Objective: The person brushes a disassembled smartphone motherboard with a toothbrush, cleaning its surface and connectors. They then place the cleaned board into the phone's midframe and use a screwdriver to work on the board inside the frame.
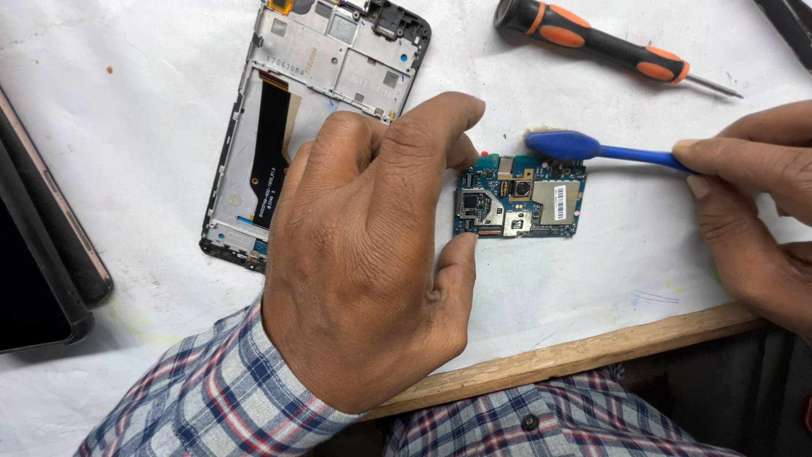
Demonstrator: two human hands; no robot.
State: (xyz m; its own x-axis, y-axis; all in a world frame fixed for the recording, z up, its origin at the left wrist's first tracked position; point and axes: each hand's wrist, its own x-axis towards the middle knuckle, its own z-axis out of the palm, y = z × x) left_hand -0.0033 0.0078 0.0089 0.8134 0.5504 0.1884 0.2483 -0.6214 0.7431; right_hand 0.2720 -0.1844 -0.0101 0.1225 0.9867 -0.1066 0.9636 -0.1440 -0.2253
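A small blue phone circuit board [523,201] lies flat on the white-covered table [135,127]. My left hand [372,254] pins it at its left edge, thumb and fingertips touching the board. My right hand [753,203] holds the handle of a blue toothbrush [592,149], whose head rests at the board's top right edge. Left of my left hand lies an opened phone frame [313,93] with its metal inner plate and a black flex cable showing; my hand partly covers it.
A black and orange screwdriver [592,38] lies at the top right. Dark flat phone parts [42,262] sit stacked at the left edge. The table's wooden front edge [584,351] runs along the bottom, above my plaid shirt.
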